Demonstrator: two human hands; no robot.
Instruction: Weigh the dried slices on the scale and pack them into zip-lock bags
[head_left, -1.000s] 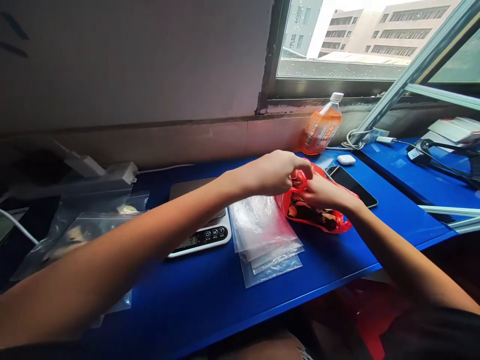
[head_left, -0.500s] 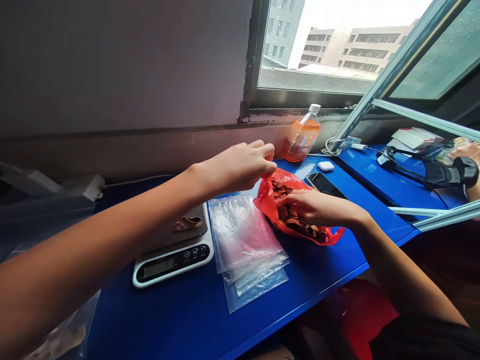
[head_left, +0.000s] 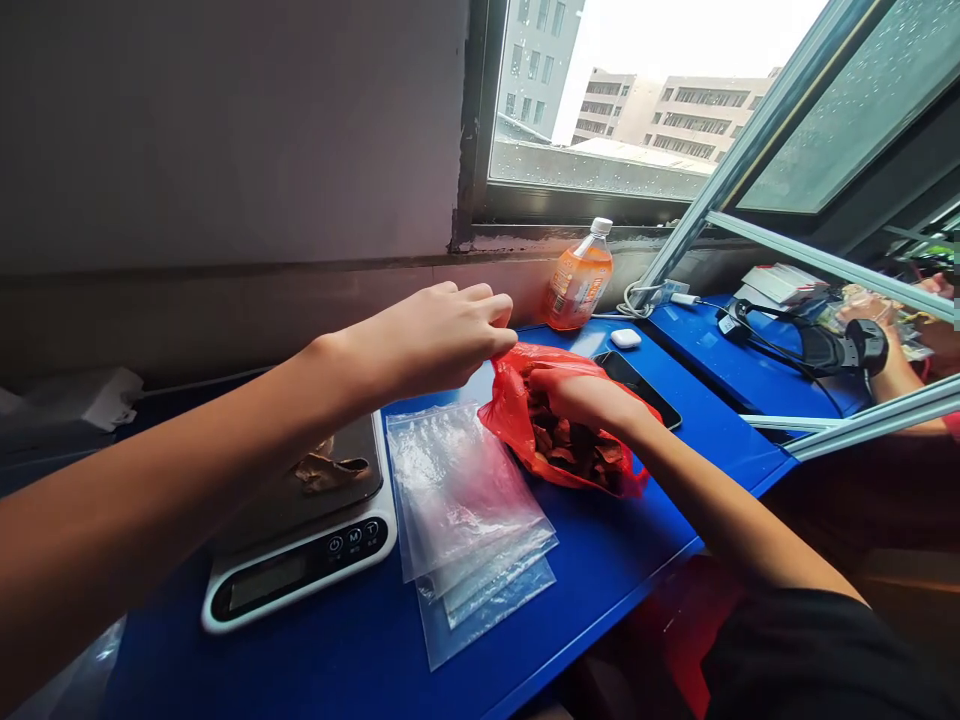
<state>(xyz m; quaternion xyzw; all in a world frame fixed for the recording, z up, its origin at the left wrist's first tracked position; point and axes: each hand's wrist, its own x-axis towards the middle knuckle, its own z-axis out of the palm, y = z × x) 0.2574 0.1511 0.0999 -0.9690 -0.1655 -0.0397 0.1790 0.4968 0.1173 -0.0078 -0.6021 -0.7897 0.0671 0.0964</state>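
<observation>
My left hand (head_left: 457, 328) reaches across and pinches the far left rim of a red plastic bag (head_left: 510, 392). Inside that bag lie dried brown pieces (head_left: 574, 448), curled and flake-like. My right hand (head_left: 589, 397) is down in the bag's mouth among them; its fingertips are hidden, so I cannot see what they hold. Left of the bag, clear zip bags (head_left: 472, 500) lie in a loose stack. Beyond them a white kitchen scale (head_left: 300, 590) carries a few brown dried pieces (head_left: 328, 472), partly covered by my left forearm.
Behind the bag stands an orange drink bottle (head_left: 580, 280), near a white earphone case (head_left: 625, 338) and a phone (head_left: 637, 385). A metal frame (head_left: 832, 255) rises at the right. Past it are a black strapped device (head_left: 817, 345) and another person's hand (head_left: 874, 308).
My right hand has gone deeper into the red bag, and its fingers are now out of sight. My left hand keeps the rim. The view has shifted slightly right.
</observation>
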